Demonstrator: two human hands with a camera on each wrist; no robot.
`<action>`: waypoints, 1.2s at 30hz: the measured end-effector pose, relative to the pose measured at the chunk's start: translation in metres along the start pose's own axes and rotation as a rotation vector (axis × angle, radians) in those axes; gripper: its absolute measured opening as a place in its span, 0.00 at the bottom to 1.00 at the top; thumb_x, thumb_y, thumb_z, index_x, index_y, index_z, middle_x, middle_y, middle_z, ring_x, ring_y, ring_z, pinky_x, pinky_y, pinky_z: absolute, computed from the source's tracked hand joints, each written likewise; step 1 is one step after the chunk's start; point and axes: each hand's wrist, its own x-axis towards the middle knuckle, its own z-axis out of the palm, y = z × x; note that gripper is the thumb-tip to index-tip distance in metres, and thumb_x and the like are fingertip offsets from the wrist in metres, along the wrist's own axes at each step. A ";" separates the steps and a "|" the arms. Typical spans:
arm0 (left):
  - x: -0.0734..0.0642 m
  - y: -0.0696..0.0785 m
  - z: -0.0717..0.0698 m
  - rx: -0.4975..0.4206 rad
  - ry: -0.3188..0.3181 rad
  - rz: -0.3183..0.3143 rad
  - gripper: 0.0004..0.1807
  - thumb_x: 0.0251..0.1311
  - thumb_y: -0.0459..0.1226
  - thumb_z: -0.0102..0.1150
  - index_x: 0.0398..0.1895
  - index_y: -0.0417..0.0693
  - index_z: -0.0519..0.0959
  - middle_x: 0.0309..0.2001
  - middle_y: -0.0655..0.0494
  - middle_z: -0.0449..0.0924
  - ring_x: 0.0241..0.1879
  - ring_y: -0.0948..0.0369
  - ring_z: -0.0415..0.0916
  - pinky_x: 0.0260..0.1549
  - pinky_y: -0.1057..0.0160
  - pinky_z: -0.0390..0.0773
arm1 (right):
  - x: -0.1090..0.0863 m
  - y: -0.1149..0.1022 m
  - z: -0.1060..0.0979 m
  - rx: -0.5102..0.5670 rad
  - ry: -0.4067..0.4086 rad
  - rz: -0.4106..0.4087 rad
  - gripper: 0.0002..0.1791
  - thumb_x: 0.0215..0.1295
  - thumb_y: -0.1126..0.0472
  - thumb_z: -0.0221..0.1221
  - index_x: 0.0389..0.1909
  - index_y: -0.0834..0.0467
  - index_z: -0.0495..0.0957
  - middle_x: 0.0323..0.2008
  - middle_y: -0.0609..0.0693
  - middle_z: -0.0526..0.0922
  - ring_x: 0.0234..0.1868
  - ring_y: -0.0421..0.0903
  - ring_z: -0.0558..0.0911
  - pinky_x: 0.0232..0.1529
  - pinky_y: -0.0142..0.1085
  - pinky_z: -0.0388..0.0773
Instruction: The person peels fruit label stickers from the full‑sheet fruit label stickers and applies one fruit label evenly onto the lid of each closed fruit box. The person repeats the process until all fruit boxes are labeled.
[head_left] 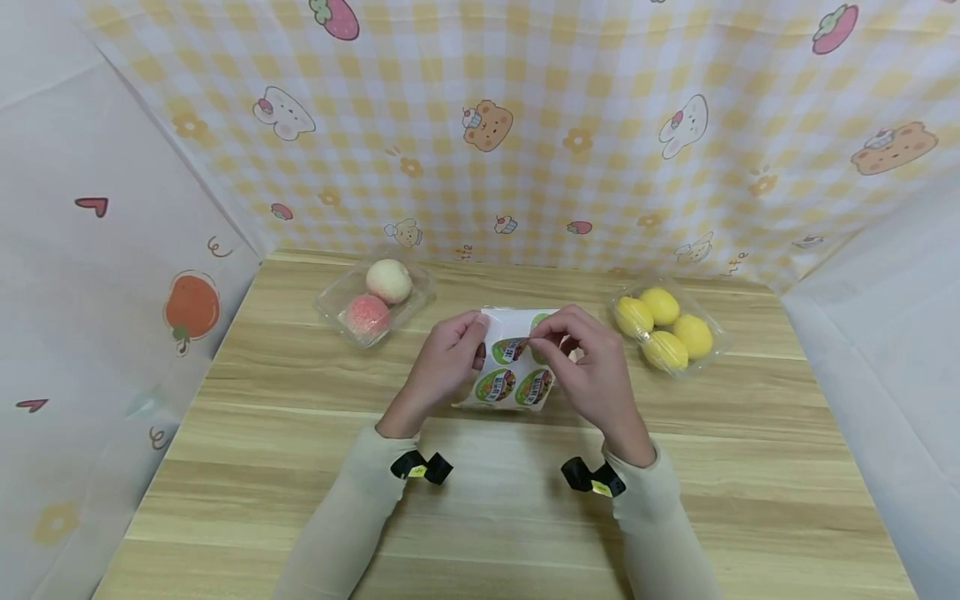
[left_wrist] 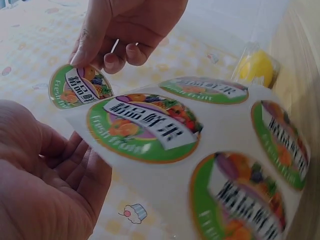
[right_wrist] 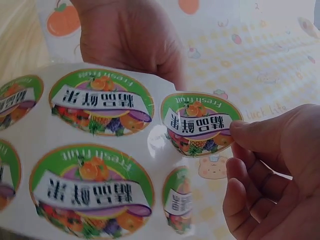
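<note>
- Left hand [head_left: 444,358]: grip holds sticker sheet [head_left: 504,323] by its left edge, thumb on the front.
- Right hand [head_left: 595,375]: grip pinches one lifted sticker [right_wrist: 200,125] by its edge, thumb and finger.
- Lifted sticker juts past the sheet's edge; can't tell if it is fully off.
- Sheet: white, bent, held up over the counter [head_left: 300,467], between the two trays; more oval stickers on it, green with fruit pictures, "Fresh fruit" lettering.
- Person's left: clear tray [head_left: 330,304] with two peaches, one pink [head_left: 367,317], one pale [head_left: 389,281], near the back of the counter.
- Person's right: clear plastic tray [head_left: 716,342], four yellow lemons [head_left: 664,351].
- Behind: yellow-and-white checked cloth [head_left: 420,75], cartoon prints.
- Pale sleeves [head_left: 345,508], black device at each wrist.
</note>
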 end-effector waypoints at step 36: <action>0.001 0.002 -0.007 -0.033 0.000 -0.037 0.20 0.90 0.40 0.41 0.48 0.35 0.80 0.38 0.41 0.87 0.29 0.57 0.85 0.32 0.58 0.89 | 0.000 -0.001 -0.007 -0.011 0.019 0.035 0.07 0.68 0.75 0.72 0.40 0.62 0.88 0.38 0.49 0.88 0.36 0.44 0.81 0.38 0.29 0.79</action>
